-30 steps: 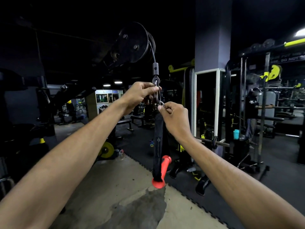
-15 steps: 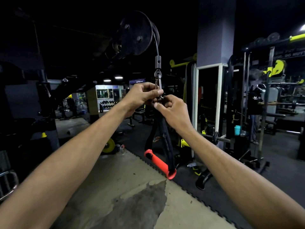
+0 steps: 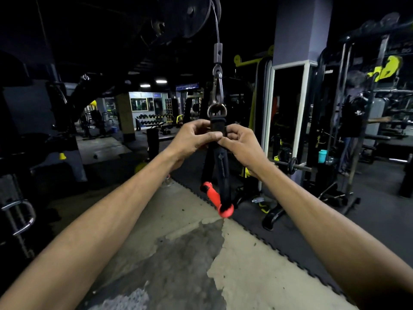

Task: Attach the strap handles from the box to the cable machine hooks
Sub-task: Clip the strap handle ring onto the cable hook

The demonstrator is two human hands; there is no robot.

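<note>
A black strap handle (image 3: pixel 220 162) with an orange-red grip (image 3: pixel 214 199) hangs from the cable machine's metal snap hook (image 3: pixel 218 90). Its steel D-ring (image 3: pixel 216 110) sits in the hook's lower end. The hook hangs on a cable (image 3: pixel 216 23) that runs up over a black pulley (image 3: pixel 190 16). My left hand (image 3: pixel 192 137) and my right hand (image 3: pixel 240 144) both pinch the black webbing just below the D-ring, fingertips touching in front of it. The strap box is out of view.
A grey pillar with a mirror (image 3: pixel 288 121) stands right behind the handle. A rack with a barbell (image 3: pixel 292 165) and a person (image 3: pixel 355 128) are at the right. Machine frames (image 3: pixel 20 211) crowd the left. Worn concrete floor (image 3: pixel 183 253) lies below, edged by black mats.
Both hands have slid down from the snap hook to the webbing under the D-ring. The D-ring now hangs free in the hook, and the orange grip has swung slightly.
</note>
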